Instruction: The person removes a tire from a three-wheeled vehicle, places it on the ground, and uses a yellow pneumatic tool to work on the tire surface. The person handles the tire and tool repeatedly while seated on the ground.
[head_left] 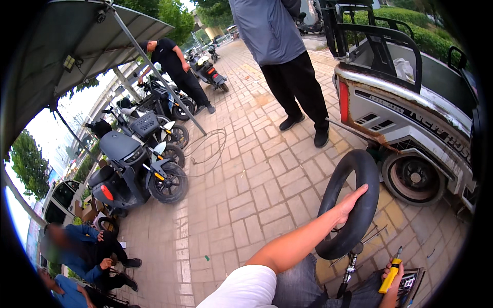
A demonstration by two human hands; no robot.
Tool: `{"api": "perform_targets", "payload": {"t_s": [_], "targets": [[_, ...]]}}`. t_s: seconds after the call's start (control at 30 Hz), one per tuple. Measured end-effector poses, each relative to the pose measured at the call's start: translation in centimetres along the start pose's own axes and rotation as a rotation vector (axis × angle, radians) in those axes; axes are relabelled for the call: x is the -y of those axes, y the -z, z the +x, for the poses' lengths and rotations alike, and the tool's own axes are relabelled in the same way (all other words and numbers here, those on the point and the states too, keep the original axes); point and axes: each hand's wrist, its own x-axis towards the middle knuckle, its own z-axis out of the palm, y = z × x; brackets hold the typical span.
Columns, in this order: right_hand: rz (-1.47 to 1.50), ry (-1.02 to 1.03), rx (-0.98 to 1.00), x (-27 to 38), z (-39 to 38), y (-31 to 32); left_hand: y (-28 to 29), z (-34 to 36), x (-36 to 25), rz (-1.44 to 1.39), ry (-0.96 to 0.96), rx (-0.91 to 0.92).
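Note:
A fat black inner tube [365,226], rounded out with air, stands upright on the paving at the right. My left hand [354,201] reaches across and grips its side, with some fingers hidden. At the lower right, my right hand [394,277] is closed around a yellow-handled tool [391,274] with a short metal tip pointing up. Below the tube, by my knees, is a chrome fitting [351,268] with a round head; whether it touches the tube I cannot tell. Thin metal rods [374,234] lie on the bricks beside the tube.
A rusty white cargo tricycle [390,115] stands at the right, its wheel [415,176] near the tube. Someone in a grey jacket [269,31] stands ahead. Parked scooters [138,154] line the left under a canopy [67,51]; seated people [82,246] are at lower left. A loose cable [218,154] lies ahead.

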Motion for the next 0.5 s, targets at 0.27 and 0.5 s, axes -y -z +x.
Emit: {"api": "perform_targets", "payload": {"t_s": [0.27, 0.5], "targets": [[0.047, -0.008, 0.004, 0.2, -0.5, -0.6, -1.0, 0.8, -0.1, 0.032, -0.012, -0.01], [0.048, 0.011, -0.008, 0.1, -0.2, 0.0, -0.7, 1.7, 0.0, 0.035, 0.012, 0.053]]}}
